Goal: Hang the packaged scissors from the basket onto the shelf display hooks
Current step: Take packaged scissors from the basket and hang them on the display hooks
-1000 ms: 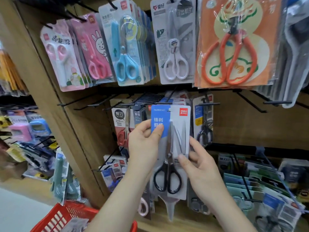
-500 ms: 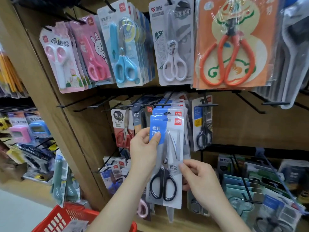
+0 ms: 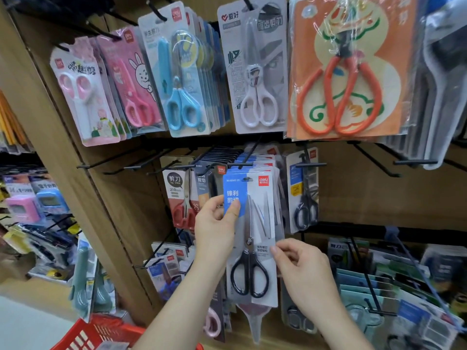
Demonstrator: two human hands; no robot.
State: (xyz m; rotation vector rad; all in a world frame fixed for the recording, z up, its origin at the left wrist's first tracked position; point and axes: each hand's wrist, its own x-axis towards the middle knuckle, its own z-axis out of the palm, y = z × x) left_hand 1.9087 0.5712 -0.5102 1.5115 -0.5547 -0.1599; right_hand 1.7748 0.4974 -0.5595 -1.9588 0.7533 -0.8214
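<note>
The left hand (image 3: 217, 223) is pinching the upright packaged scissors (image 3: 255, 223) near the top, and the right hand (image 3: 300, 269) is pinching lower down. The hook (image 3: 240, 163) is waiting just above.

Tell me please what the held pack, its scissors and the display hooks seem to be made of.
Pack: matte printed card, white and blue; faint glare suggests a clear plastic front. Scissors: glossy black handles, probably plastic; bright blades, likely steel. Display hooks: thin black rods, probably painted metal wire.
</note>
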